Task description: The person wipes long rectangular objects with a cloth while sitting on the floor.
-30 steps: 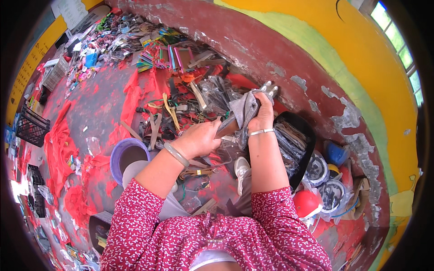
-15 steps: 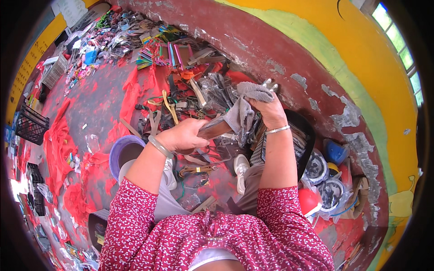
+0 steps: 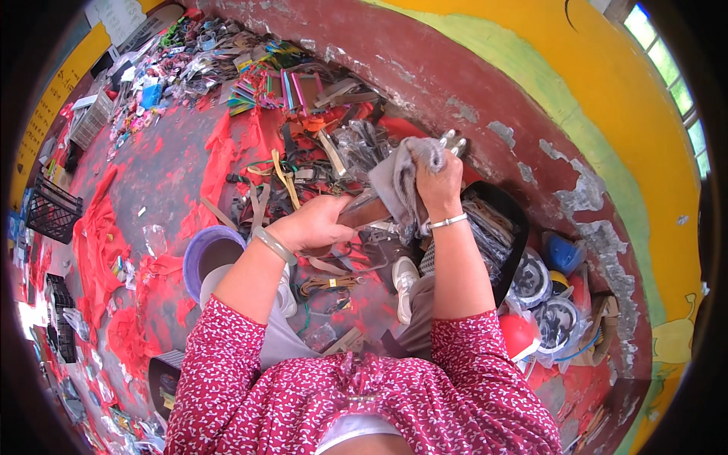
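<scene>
- Head view: a left hand (image 3: 315,224) keeps a closed grip on a flat brown strip (image 3: 364,213), held between both hands above the littered floor (image 3: 178,178)
- A right hand (image 3: 441,186), fingers bent in a closed grip, clasps a gray cloth (image 3: 393,180) covering the strip's other end
- A purple bucket (image 3: 189,265) stands beside the left forearm, a black bin (image 3: 521,227) beside the right

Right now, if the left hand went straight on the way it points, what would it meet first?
Beyond the brown strip it holds, the left hand would probably meet the grey cloth in the right hand first; depth is hard to judge from this single view.
</scene>
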Demonstrator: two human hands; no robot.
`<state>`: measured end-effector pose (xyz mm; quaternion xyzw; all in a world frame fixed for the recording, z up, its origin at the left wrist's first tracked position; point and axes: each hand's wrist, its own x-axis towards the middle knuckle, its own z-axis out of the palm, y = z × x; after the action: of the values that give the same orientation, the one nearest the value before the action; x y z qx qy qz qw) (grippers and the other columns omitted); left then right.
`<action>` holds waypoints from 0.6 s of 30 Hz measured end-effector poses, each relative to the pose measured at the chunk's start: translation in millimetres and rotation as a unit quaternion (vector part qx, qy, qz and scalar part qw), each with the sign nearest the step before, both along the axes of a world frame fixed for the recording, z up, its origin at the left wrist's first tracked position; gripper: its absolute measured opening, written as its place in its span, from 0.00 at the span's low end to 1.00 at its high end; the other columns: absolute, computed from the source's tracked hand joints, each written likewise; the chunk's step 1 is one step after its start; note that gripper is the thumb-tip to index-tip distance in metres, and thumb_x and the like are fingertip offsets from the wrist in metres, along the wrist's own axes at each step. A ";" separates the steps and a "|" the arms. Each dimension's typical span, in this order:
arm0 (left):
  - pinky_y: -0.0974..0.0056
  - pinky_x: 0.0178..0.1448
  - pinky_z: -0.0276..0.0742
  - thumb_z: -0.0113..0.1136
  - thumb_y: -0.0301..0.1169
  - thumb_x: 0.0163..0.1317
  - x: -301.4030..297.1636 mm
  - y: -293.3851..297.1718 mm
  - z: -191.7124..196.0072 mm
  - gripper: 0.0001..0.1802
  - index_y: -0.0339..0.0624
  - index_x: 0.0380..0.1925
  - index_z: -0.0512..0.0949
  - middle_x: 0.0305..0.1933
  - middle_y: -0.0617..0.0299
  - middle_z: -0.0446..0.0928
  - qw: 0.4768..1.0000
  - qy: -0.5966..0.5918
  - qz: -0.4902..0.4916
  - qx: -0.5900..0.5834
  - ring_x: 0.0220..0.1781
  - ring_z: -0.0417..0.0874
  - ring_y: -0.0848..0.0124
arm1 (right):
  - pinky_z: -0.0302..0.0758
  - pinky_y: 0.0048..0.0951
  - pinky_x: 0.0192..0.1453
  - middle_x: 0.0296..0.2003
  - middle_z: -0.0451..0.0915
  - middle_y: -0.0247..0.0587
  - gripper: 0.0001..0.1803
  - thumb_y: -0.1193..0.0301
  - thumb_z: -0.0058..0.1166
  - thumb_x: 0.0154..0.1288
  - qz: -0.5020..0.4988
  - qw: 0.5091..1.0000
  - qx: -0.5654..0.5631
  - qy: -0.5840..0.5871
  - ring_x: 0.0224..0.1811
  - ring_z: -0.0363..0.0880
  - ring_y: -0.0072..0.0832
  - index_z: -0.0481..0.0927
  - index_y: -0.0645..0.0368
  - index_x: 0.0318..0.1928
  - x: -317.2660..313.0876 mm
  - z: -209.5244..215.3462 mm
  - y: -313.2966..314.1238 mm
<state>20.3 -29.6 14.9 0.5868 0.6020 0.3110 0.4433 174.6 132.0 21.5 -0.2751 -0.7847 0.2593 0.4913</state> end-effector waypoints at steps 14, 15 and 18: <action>0.71 0.34 0.70 0.63 0.28 0.48 6.6 -6.1 -6.6 0.23 0.36 0.46 0.71 0.29 0.67 0.74 0.997 -0.051 -0.026 -0.050 0.29 0.72 0.79 | 0.73 0.34 0.49 0.37 0.79 0.36 0.13 0.62 0.46 0.66 -0.014 0.792 -0.377 0.480 0.42 0.76 0.28 0.78 0.56 0.40 19.0 -6.4 49.2; 0.71 0.33 0.70 0.63 0.28 0.48 8.2 -5.4 -0.2 0.23 0.36 0.46 0.71 0.29 0.67 0.74 0.995 -0.069 -0.016 -0.070 0.29 0.72 0.79 | 0.73 0.36 0.50 0.35 0.79 0.35 0.15 0.58 0.43 0.66 0.029 0.730 -0.433 0.528 0.42 0.76 0.29 0.78 0.54 0.38 43.3 -2.2 64.9; 0.72 0.32 0.70 0.63 0.28 0.48 -3.6 -9.0 -1.5 0.21 0.36 0.44 0.72 0.28 0.66 0.74 0.982 -0.177 0.043 -0.058 0.28 0.72 0.80 | 0.71 0.35 0.43 0.30 0.77 0.28 0.11 0.58 0.44 0.62 0.188 0.790 -0.355 0.463 0.38 0.75 0.29 0.74 0.48 0.29 78.8 -27.1 110.6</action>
<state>16.8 -38.7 13.3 0.4696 0.5558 0.3927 0.5624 253.3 242.6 -5.6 -0.1244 -0.3516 0.7032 0.6053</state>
